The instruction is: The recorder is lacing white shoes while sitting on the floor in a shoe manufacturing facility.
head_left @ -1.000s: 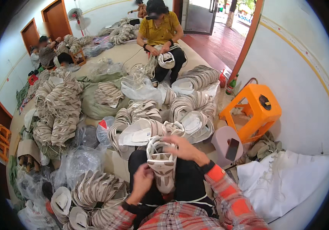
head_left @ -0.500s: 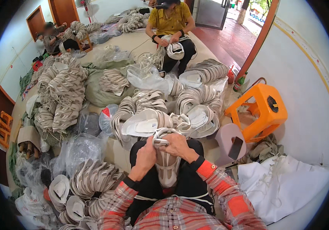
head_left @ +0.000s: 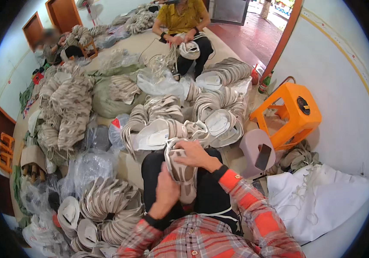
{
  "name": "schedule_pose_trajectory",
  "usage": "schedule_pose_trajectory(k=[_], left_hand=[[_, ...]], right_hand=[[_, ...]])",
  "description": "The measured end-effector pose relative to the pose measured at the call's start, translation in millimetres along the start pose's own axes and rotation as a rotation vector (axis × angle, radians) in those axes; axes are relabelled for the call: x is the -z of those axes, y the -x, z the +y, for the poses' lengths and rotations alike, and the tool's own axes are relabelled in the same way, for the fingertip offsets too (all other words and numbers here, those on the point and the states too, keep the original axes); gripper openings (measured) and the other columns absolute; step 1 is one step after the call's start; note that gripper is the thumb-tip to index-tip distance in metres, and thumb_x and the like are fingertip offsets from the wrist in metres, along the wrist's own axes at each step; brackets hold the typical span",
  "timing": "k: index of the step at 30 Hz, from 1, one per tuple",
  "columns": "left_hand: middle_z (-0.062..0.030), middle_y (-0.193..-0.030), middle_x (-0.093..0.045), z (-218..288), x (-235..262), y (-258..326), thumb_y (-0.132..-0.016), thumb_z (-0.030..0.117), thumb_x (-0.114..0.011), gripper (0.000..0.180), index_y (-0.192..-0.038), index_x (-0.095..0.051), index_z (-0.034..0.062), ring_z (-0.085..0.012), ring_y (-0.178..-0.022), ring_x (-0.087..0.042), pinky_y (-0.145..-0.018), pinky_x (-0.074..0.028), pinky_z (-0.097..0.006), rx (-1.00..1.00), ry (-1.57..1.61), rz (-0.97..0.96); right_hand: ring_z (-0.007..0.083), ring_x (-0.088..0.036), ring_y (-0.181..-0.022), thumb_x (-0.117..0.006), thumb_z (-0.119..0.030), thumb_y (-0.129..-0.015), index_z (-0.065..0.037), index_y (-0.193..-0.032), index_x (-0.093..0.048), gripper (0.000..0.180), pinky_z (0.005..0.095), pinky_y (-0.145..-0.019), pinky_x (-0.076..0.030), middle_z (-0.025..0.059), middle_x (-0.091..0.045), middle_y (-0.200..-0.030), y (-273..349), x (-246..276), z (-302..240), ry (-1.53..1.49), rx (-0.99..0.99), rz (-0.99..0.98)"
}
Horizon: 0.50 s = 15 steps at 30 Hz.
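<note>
A beige and white shoe upper [head_left: 182, 173] stands lengthwise over my lap, between my dark-trousered knees. At its top end, my right hand [head_left: 193, 155] is closed on the collar edge, fingers bent over it. My left hand [head_left: 167, 191] is at the left side of the upper, lower down, with its fingers pointing up along it. Those fingers are slightly smeared, so their grip is unclear. Just beyond my knees lies a row of nested shoe uppers [head_left: 156, 134], with another stack of uppers [head_left: 221, 122] to its right.
More uppers [head_left: 107, 200] are bunched at lower left beside clear plastic bags [head_left: 92, 167]. At right stand an orange stool [head_left: 294, 105] and a pale stool with a phone [head_left: 262, 157]; white cloth [head_left: 318, 202] lies nearer. Across from me a person [head_left: 184, 21] handles another upper.
My left hand has come down from the collar to the upper's left side. My right hand stays at the top, and the upper has tilted, showing more of its front. The view shifted slightly.
</note>
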<state>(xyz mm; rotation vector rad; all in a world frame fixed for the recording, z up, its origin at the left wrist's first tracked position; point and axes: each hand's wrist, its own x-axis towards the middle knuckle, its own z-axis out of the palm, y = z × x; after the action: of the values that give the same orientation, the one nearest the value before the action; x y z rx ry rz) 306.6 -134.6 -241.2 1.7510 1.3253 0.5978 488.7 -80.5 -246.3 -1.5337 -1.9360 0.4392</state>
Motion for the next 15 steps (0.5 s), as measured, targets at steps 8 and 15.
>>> schedule_pose_trajectory(k=[8, 15], left_hand=[[-0.0189, -0.106, -0.052, 9, 33, -102, -0.066, 0.026, -0.074, 0.058, -0.113, -0.049, 0.0041, -0.0354, -0.101, -0.049, -0.085, -0.04, -0.042, -0.54, -0.272, -0.473], [-0.0195, -0.093, -0.056, 23, 10, -102, -0.055, 0.046, -0.076, 0.067, -0.096, -0.053, -0.0016, -0.0355, -0.093, -0.053, -0.082, -0.041, -0.042, -0.449, -0.458, -0.393]], right_hand=[[0.0296, -0.053, -0.093, -0.065, -0.028, -0.076, -0.01, -0.128, -0.038, 0.061, 0.04, -0.08, -0.042, 0.0112, -0.06, -0.096, 19, 54, 2, -0.25, 0.007, -0.409], [0.0231, -0.058, -0.083, -0.066, -0.004, -0.072, -0.006, -0.113, -0.041, 0.049, 0.0334, -0.075, -0.045, 0.0101, -0.058, -0.089, 43, 51, 20, -0.527, -0.159, -0.314]])
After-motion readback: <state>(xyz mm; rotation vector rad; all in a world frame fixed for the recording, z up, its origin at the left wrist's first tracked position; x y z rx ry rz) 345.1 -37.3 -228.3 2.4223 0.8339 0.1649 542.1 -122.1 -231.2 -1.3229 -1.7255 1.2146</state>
